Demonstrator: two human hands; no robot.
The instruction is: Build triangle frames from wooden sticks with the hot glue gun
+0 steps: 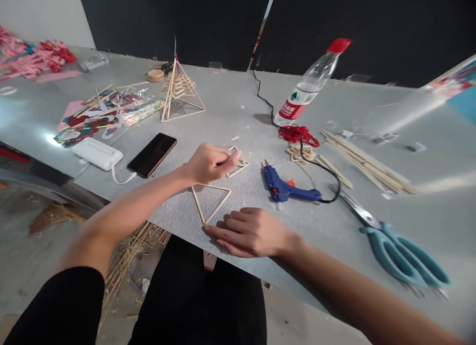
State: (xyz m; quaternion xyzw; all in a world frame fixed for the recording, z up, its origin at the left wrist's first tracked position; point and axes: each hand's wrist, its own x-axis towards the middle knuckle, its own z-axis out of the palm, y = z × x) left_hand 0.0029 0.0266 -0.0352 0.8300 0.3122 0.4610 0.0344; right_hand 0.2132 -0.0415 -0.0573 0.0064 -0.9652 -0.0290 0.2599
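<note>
My left hand (212,163) is closed, with the thumb pressed against the curled fingers. Its fingertips overlap a small triangle of thin wooden sticks (241,165); whether they grip it is hidden. Nearer the table edge lies a larger stick triangle (219,204), below the left hand. My right hand (253,232) rests low on the tabletop, its index finger stretched out to the near corner of that larger triangle. The other fingers are loosely bent and hold nothing visible. A blue hot glue gun (284,186) lies on its side to the right of both triangles.
Blue-handled scissors (401,251), loose sticks (368,161), red cord (297,135) and a tilted-looking plastic bottle (308,89) are to the right. A phone (151,155), white power bank (97,153) and stick pyramid (180,94) are left. A black cable (269,107) crosses the table.
</note>
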